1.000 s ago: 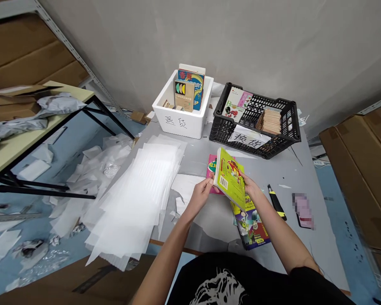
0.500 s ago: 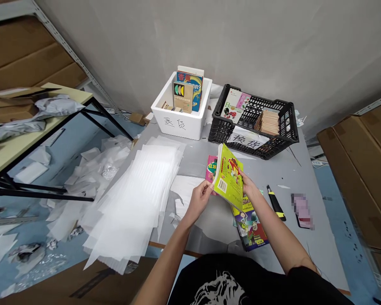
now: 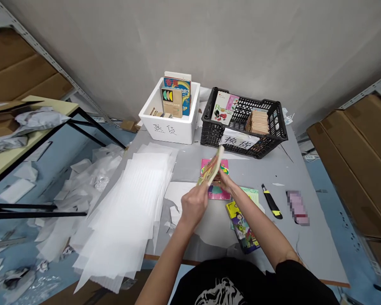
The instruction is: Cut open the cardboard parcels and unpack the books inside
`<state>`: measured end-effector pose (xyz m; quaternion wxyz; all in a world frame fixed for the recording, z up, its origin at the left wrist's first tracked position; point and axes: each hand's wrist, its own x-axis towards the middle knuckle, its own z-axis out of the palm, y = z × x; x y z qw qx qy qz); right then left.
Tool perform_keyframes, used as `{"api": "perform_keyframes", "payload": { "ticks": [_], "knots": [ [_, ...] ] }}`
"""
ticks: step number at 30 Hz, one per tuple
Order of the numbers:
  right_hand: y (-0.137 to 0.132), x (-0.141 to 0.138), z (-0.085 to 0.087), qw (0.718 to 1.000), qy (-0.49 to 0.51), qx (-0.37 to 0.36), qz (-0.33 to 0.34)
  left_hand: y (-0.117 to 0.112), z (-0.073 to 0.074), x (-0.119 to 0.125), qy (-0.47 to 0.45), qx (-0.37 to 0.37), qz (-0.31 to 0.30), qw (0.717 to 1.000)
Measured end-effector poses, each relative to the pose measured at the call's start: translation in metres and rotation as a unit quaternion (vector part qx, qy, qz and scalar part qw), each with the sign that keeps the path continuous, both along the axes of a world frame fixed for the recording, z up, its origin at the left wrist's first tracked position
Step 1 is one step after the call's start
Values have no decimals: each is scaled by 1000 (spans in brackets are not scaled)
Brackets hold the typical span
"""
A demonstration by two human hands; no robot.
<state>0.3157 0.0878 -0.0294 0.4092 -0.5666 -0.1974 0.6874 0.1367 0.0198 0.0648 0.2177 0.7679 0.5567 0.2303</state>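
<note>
Held book has turned from green cover up to steeply tilted, pale edge showing; it's above glossy pink book; left hand pinches its near end, fingers curled; right hand at its side, finger grip blurred, can't tell; smooth white foam box, black lattice crate beyond; grey tabletop shows between thin white sheets and pink book.

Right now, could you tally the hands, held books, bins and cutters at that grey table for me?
Hands: 2 (left hand, right hand)
Held books: 1 (book)
Bins: 2 (white box, black crate)
Cutters: 1 (black-and-yellow cutter)
Total: 6
</note>
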Motion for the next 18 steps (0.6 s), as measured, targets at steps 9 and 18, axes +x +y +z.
{"api": "perform_keyframes", "payload": {
  "ticks": [9,18],
  "knots": [
    [-17,29,-29,994,-103,26,-14,-19,-108,63,106,-55,-281,952],
    [-27,50,-76,945,-324,-18,-45,-1,-154,66,122,-111,-227,960]
  ]
}}
